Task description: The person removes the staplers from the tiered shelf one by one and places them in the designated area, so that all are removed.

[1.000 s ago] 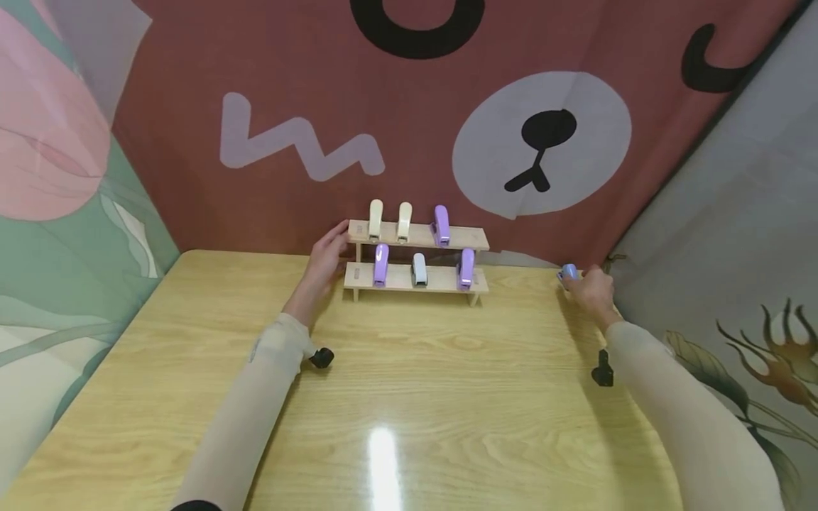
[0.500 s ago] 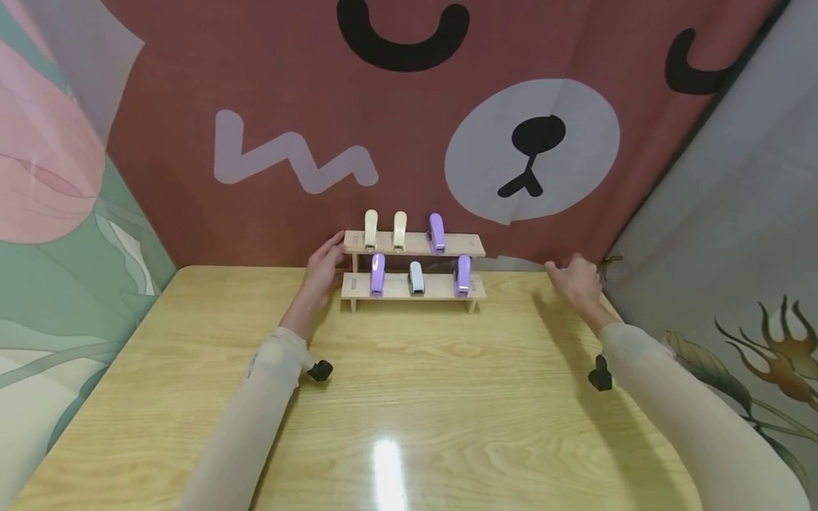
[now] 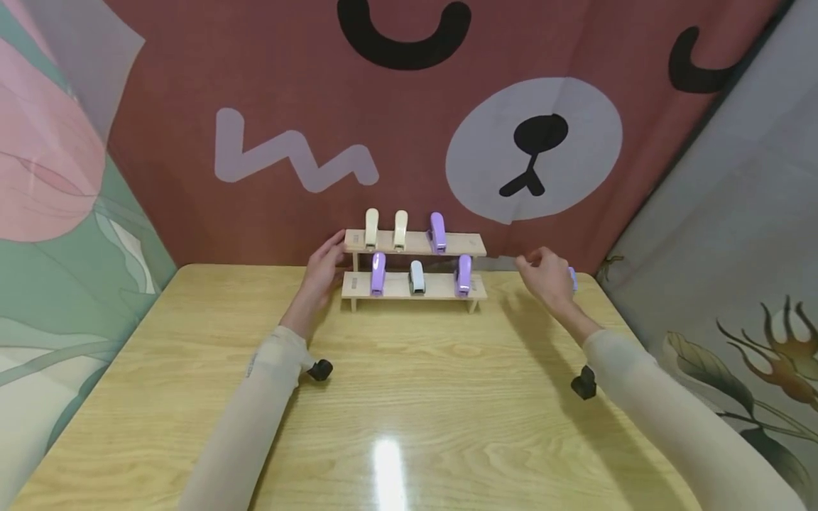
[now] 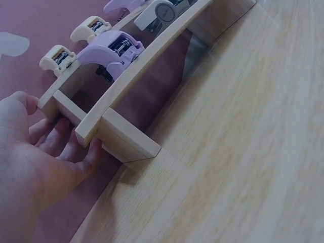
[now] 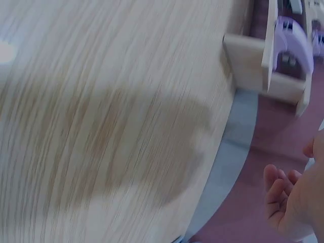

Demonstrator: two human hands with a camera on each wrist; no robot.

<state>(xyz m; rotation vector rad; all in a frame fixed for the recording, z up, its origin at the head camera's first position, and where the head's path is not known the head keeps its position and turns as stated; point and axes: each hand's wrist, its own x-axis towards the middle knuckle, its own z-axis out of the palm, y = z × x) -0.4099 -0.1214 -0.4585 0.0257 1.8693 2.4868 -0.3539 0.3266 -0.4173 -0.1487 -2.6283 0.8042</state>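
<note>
A two-tier wooden stand point(image 3: 441, 285) holds several mini staplers. Its upper shelf carries two cream staplers point(image 3: 400, 228) and a purple stapler point(image 3: 437, 233). On the lower shelf, a small white stapler point(image 3: 417, 277) stands between two purple ones point(image 3: 378, 274). My left hand point(image 3: 322, 273) holds the stand's left end, thumb at the upper shelf and fingers around the end piece in the left wrist view. Right of the stand, my right hand point(image 3: 549, 280) is raised with loosely curled fingers and holds nothing visible. Just beyond it shows a blue stapler point(image 3: 573, 278), mostly hidden by the hand.
The wooden table point(image 3: 409, 383) extends in front of the stand. Behind it hangs a reddish-brown curtain point(image 3: 287, 220) with a bear print, and a grey patterned curtain point(image 3: 722, 234) borders the right side. Dark wrist cameras point(image 3: 321, 370) sit below both hands.
My right hand has let go of the blue stapler at the back right corner and moved left toward the stand. My left hand stays at the stand's left end.
</note>
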